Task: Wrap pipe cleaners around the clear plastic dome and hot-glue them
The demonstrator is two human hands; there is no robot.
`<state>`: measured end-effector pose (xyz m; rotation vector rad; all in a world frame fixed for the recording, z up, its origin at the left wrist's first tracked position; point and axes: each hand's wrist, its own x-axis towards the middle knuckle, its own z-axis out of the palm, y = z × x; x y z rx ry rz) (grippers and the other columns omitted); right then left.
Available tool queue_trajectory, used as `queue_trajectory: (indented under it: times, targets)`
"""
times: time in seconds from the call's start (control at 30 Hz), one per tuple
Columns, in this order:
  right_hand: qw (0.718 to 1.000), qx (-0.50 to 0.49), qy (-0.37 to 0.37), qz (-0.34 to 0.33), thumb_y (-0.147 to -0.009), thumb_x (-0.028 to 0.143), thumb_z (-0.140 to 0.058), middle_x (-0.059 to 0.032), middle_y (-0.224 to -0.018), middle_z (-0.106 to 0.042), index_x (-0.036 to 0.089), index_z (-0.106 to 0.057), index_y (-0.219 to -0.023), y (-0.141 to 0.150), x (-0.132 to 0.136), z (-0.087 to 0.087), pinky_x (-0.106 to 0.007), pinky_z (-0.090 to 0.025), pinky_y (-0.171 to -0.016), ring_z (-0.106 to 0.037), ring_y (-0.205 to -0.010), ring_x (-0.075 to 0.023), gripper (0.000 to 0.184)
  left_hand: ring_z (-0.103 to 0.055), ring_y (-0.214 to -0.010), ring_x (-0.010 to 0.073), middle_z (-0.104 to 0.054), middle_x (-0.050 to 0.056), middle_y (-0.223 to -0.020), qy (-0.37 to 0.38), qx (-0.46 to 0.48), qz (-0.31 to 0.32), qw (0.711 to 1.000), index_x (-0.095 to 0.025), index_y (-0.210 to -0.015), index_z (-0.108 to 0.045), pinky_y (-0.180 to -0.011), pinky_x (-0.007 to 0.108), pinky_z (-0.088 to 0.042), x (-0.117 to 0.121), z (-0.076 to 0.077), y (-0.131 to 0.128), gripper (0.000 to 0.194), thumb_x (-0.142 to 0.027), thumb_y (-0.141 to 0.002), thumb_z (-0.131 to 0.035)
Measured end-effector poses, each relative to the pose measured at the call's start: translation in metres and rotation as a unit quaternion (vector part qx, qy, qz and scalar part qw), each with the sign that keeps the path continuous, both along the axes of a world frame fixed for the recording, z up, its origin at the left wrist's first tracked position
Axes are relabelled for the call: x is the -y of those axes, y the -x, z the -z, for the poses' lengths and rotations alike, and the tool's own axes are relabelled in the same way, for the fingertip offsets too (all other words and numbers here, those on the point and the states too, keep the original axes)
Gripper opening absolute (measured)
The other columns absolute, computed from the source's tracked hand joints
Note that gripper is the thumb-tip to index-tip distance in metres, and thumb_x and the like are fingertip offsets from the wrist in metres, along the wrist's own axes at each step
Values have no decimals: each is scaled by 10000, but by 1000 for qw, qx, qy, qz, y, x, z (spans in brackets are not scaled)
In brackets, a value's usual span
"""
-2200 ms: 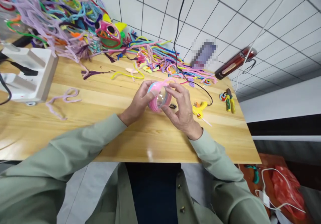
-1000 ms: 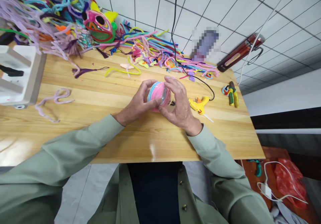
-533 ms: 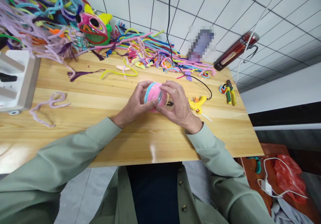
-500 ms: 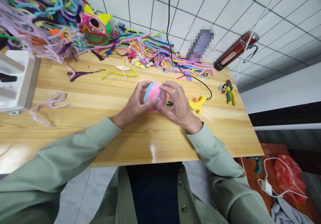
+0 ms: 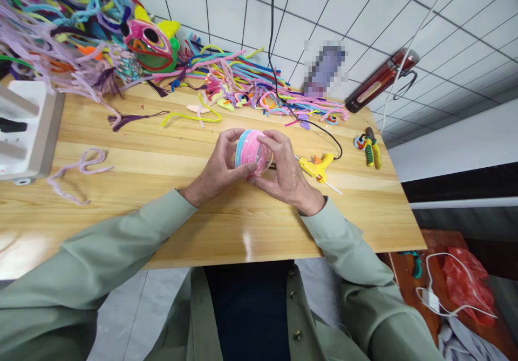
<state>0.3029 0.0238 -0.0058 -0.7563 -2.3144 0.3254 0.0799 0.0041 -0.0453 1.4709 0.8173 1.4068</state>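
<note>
A clear ball wound with pink and light-blue pipe cleaner (image 5: 250,149) is held above the middle of the wooden table (image 5: 170,231). My left hand (image 5: 217,168) grips its left side with curled fingers, thumb underneath. On its right side my right hand (image 5: 285,171) wraps round it, fingers pressed against the pink winding. Both sleeves are pale green.
A yellow glue gun (image 5: 318,167) with a black cord lies just right of my hands. Pliers (image 5: 371,149) lie further right. A heap of coloured pipe cleaners (image 5: 243,86) and a pipe-cleaner mask (image 5: 150,40) fill the far side. A white box (image 5: 28,129) and a lilac pipe cleaner (image 5: 79,169) are at left.
The loose pink end that stuck up from the ball now lies wound flat on it. My hands turned the ball and closed tighter round it. The view shifted slightly.
</note>
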Motion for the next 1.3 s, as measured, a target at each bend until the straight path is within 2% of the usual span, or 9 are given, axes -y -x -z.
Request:
queue_trajectory:
  times: [0.2, 0.37, 0.47, 0.63, 0.87, 1.0, 1.13, 1.2, 1.3]
  targets:
    - [1000, -4, 1, 22, -982, 513, -849, -198, -1659, -538, 325, -407, -1676, 6, 4, 3, -676, -565, -1272, -569, -1572, -399, 844, -690, -1421, 343, -655, 132, -1534, 31, -2, 2, 1000, -287, -1463, -521, -1176, 479, -645, 0, -1, 3, 823, -712, -890, -932]
    - [998, -8, -46, 30, -965, 408, -825, -210, -1617, -558, 293, -433, -1653, 8, 6, 2, -643, -583, -1242, -602, -1519, -389, 800, -700, -1408, 332, -683, 123, -1518, 38, 10, 14, 999, -275, -1455, -542, -1175, 461, -638, -1, -7, 5, 813, -716, -892, -929]
    - [998, 11, -52, 40, -977, 419, -795, -207, -1625, -554, 289, -448, -1640, 10, 6, 5, -650, -586, -1222, -601, -1514, -393, 759, -715, -1368, 322, -716, 116, -1474, 44, 17, 9, 999, -264, -1419, -580, -1135, 445, -646, -1, -8, 5, 777, -739, -897, -906]
    - [997, 38, -61, 42, -1016, 420, -747, -219, -1635, -545, 277, -452, -1629, 14, 8, 9, -658, -584, -1201, -587, -1523, -398, 695, -726, -1327, 311, -733, 116, -1441, 57, 9, -19, 998, -244, -1366, -610, -1079, 422, -661, -2, -5, 5, 746, -723, -883, -916]
    - [994, 34, -93, 45, -1023, 377, -735, -224, -1608, -536, 267, -433, -1624, 16, 10, 9, -628, -606, -1162, -599, -1478, -385, 681, -734, -1221, 270, -744, 106, -1371, 45, -5, -18, 999, -239, -1365, -611, -1026, 392, -660, -4, 1, 8, 721, -650, -880, -952]
    - [994, 35, -97, 48, -1022, 365, -735, -228, -1601, -539, 266, -427, -1620, 17, 10, 10, -635, -611, -1155, -598, -1480, -391, 680, -712, -1302, 293, -724, 109, -1427, 47, 1, -2, 999, -248, -1394, -599, -1088, 414, -643, -5, 5, 9, 741, -655, -883, -951]
    - [993, 28, -100, 51, -1003, 336, -735, -230, -1594, -545, 259, -423, -1616, 18, 9, 11, -640, -612, -1155, -603, -1476, -392, 692, -710, -1332, 287, -714, 83, -1457, 60, 51, 29, 996, -285, -1431, -611, -1085, 401, -640, -4, 11, 10, 691, -748, -964, -821]
    - [994, 28, -98, 50, -996, 330, -736, -233, -1598, -546, 255, -421, -1619, 17, 9, 10, -642, -607, -1164, -600, -1485, -393, 702, -711, -1330, 269, -713, 69, -1465, 67, 63, 37, 995, -301, -1441, -623, -1083, 384, -637, -4, 13, 10, 631, -728, -1005, -782]
    - [995, 31, -86, 48, -983, 315, -737, -221, -1614, -544, 272, -421, -1622, 16, 9, 9, -646, -595, -1182, -591, -1507, -392, 714, -696, -1365, 275, -712, 75, -1480, 69, 61, 34, 995, -288, -1437, -631, -1116, 391, -629, -4, 12, 9, 629, -682, -988, -829]
